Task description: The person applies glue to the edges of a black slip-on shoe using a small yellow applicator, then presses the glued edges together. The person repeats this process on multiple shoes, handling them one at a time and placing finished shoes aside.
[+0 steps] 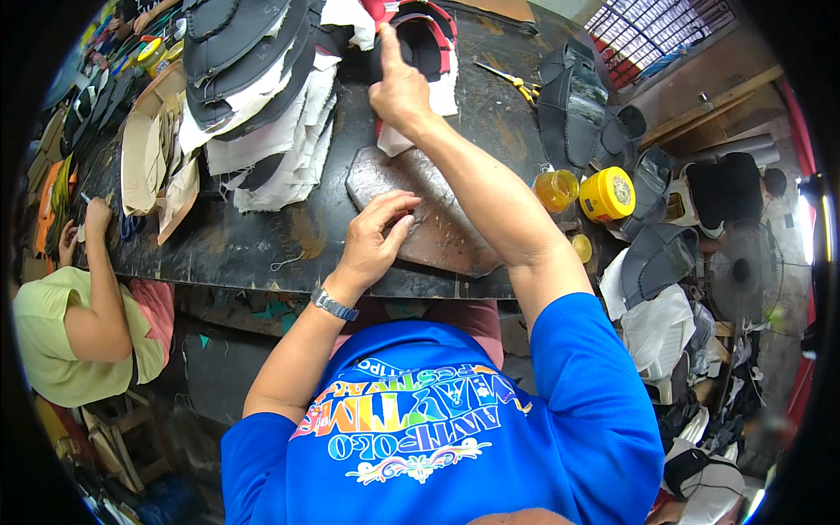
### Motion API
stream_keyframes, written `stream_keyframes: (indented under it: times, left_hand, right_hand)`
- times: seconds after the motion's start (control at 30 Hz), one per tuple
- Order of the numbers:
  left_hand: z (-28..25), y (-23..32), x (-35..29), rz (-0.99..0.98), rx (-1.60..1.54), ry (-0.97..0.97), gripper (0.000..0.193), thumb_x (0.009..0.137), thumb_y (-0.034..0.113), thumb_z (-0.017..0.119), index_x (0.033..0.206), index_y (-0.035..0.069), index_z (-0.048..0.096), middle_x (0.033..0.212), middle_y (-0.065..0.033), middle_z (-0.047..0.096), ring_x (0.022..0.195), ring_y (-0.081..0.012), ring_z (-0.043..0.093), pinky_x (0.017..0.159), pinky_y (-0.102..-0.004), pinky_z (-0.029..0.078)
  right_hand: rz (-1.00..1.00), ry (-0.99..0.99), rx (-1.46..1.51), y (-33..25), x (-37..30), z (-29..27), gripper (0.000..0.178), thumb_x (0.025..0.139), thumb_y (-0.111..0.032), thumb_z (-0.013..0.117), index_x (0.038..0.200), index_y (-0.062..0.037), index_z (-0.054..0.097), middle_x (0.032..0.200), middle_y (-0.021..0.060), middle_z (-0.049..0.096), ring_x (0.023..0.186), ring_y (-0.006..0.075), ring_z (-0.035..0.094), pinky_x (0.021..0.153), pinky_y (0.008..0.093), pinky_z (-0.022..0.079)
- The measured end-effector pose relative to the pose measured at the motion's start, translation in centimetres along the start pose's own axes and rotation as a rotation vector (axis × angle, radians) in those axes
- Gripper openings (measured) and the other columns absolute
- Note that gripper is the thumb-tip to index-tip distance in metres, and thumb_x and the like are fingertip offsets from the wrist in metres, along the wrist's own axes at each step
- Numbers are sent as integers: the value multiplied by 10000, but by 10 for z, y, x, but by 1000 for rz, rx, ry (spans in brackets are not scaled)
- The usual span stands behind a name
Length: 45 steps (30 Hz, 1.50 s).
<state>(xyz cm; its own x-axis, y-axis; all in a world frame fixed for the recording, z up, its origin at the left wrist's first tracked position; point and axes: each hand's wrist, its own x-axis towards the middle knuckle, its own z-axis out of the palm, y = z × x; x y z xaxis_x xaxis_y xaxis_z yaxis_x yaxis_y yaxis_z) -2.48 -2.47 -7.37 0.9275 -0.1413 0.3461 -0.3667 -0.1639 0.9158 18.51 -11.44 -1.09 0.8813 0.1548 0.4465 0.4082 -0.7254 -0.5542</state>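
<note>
My left hand (376, 241), with a metal watch (333, 305) on the wrist, hovers over or rests lightly on a dark wooden board (442, 236). Its fingers are loosely bent, the thumb apart from them, and nothing shows between them. My right hand (402, 94) reaches far across the table. Its index finger stretches out to the red-and-black sewn pieces (444, 39) with white cloth edges, and appears to touch them; the other fingers are partly hidden. Just left stands a tall stack of black shaped pieces (249, 61) backed with frayed white cloth (284, 162).
Yellow-handled scissors (518, 83) lie at the far right, near black stitched pieces (573, 105). A yellow tub (607, 194) and an amber jar (556, 189) stand right of my arm. Beige pieces (149, 162) lie left. Another person (83, 328) sits at the left edge. A fan (744, 271) stands right.
</note>
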Motion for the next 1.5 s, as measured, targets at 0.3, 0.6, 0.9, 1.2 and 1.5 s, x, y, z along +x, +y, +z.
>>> stream_keyframes:
  times: [0.3, 0.6, 0.9, 1.2, 1.5]
  left_hand:
    - [0, -2, 2, -52, -182, 19, 289, 993, 35, 602, 1279, -4, 630, 1230, -118, 645, 1134, -188, 651, 986, -310, 529]
    - [-11, 14, 0, -122, -417, 210, 761, 924, 221, 746, 1541, 86, 322, 1454, -154, 415, 1236, -241, 533, 1014, -409, 493]
    - [-19, 44, 13, 199, 325, 57, 738, 774, 120, 806, 1450, 102, 510, 1449, -143, 498, 1323, -298, 515, 1108, -419, 425]
    - [-32, 79, 0, 92, 218, -46, 379, 887, 83, 716, 1261, 46, 677, 1354, -138, 587, 1210, -242, 610, 1026, -344, 488]
    - [-28, 72, 4, -270, -804, -158, 716, 1025, 409, 581, 1533, -31, 333, 1431, -197, 523, 1299, -268, 565, 1086, -374, 456]
  right_hand:
    - [-91, 97, 727, -5, -27, -149, 869, 800, 135, 473, 1607, -106, 258, 797, -13, 540, 688, 75, 460, 638, 211, 404]
    - [-144, -260, 326, -35, -240, -145, 935, 829, -23, 775, 1593, -24, 236, 1058, 131, 721, 885, 191, 679, 873, 339, 527]
    - [1, -104, 175, -7, -233, -148, 870, 879, 14, 696, 1603, -123, 233, 1109, 151, 713, 1027, 223, 703, 927, 356, 548]
    - [155, 50, 77, 8, -235, -153, 863, 849, -23, 725, 1589, -59, 283, 1464, 214, 488, 1081, 231, 645, 890, 335, 532]
    - [-409, 191, -173, -25, -215, -208, 804, 762, 131, 684, 1511, -35, 439, 1015, 120, 736, 862, 212, 704, 818, 332, 553]
